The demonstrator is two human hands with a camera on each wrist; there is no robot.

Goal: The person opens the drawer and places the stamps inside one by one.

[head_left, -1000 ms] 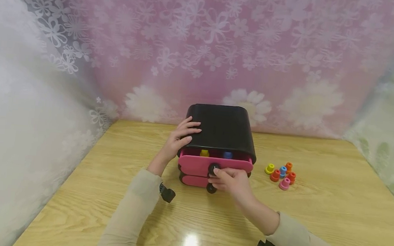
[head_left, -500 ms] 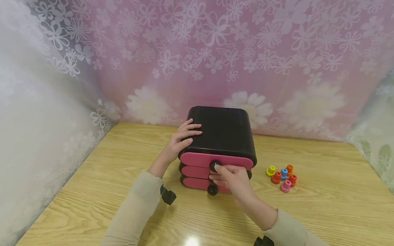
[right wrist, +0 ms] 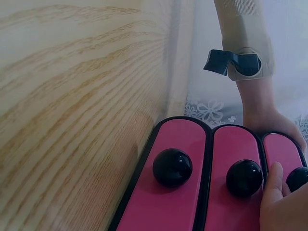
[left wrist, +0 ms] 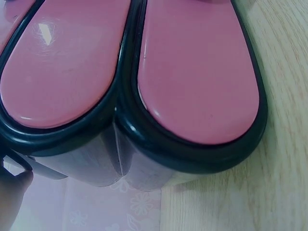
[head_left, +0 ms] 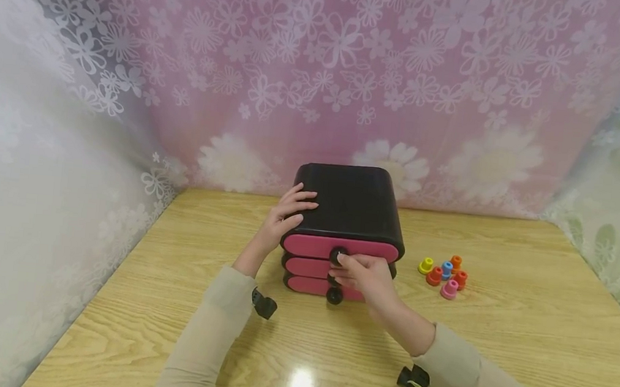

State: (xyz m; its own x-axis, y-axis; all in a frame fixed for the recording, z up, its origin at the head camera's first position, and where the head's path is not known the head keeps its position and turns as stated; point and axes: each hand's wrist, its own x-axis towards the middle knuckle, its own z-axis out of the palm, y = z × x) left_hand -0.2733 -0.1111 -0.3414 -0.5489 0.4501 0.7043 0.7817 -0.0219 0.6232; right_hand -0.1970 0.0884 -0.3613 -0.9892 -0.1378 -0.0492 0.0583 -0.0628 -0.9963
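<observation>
A small black chest [head_left: 350, 203] with three pink drawers stands at the back of the wooden table [head_left: 524, 335], all its drawers pushed in. My left hand [head_left: 296, 208] rests flat on the chest's top left edge, fingers spread. My right hand [head_left: 344, 263] is in front of the chest and pinches the black knob [head_left: 336, 255] of the top drawer [head_left: 311, 244]. In the right wrist view a fingertip lies beside that knob [right wrist: 298, 178], with the middle knob [right wrist: 244, 177] and the bottom knob [right wrist: 172, 167] free. The left wrist view shows two pink drawer fronts [left wrist: 197, 72] close up.
A cluster of several small coloured pegs [head_left: 443, 274] sits on the table right of the chest. Flowered curtains [head_left: 319, 84] close in the table at the back and on both sides. Bare wood lies between the chest and the near edge.
The top drawer, open a second ago with a yellow and a blue piece showing inside, has been pushed in by my right hand. My left hand has stayed on the chest.
</observation>
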